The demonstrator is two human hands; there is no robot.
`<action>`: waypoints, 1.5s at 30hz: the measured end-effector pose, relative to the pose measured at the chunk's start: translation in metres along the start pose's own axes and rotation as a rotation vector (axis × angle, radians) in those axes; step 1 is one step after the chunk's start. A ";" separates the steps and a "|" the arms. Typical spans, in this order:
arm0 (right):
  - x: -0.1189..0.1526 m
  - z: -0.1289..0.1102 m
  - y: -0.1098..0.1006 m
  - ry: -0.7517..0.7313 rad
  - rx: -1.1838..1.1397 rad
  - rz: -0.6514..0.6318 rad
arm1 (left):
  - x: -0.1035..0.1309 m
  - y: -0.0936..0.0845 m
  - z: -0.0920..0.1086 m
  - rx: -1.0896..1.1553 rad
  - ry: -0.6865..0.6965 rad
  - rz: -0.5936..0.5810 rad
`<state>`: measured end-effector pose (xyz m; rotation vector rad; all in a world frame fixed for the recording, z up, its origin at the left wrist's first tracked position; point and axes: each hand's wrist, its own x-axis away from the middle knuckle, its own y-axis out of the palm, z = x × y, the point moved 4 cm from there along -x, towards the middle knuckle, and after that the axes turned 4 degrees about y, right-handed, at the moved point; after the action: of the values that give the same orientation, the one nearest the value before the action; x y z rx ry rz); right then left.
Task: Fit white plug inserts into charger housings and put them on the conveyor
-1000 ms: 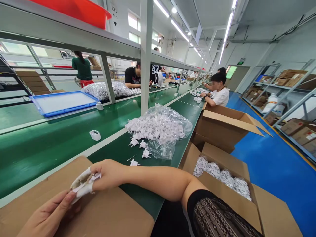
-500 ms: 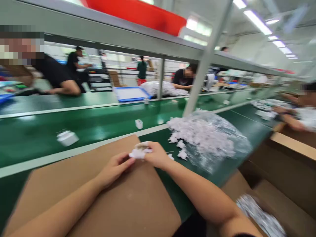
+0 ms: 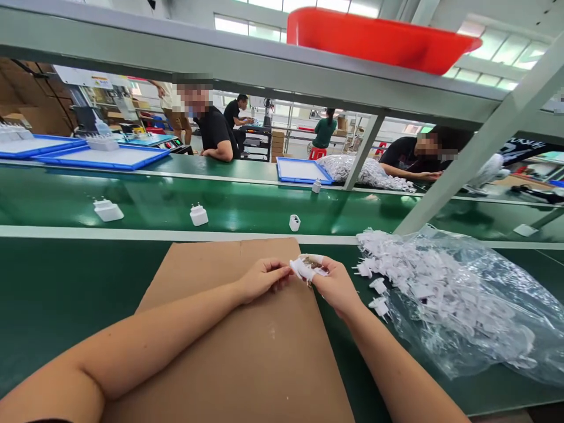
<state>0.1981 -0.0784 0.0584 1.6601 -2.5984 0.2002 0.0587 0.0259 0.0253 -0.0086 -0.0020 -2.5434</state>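
Fingers [image 3: 279,274] obscure the white part's [image 3: 295,267] axis and direction.

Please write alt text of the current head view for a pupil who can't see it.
A person's left hand and right hand meet over a cardboard sheet, the right, in white finger wraps, holding a partly hidden white part. At right, white plug pieces spill from a clear bag; beyond, white housings sit on a green surface.
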 end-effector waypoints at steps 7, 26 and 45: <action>0.017 -0.020 -0.005 -0.187 0.764 0.070 | -0.016 -0.008 0.001 -0.159 -0.046 0.073; 0.002 -0.008 0.002 0.081 -0.088 -0.299 | -0.130 -0.076 0.045 -1.023 0.199 0.215; 0.003 0.009 0.002 0.088 0.535 -0.182 | 0.025 -0.027 0.000 -0.514 0.191 0.136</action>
<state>0.1953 -0.0813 0.0501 1.9625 -2.4422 1.0061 0.0228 0.0339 0.0259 0.0308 0.6998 -2.3310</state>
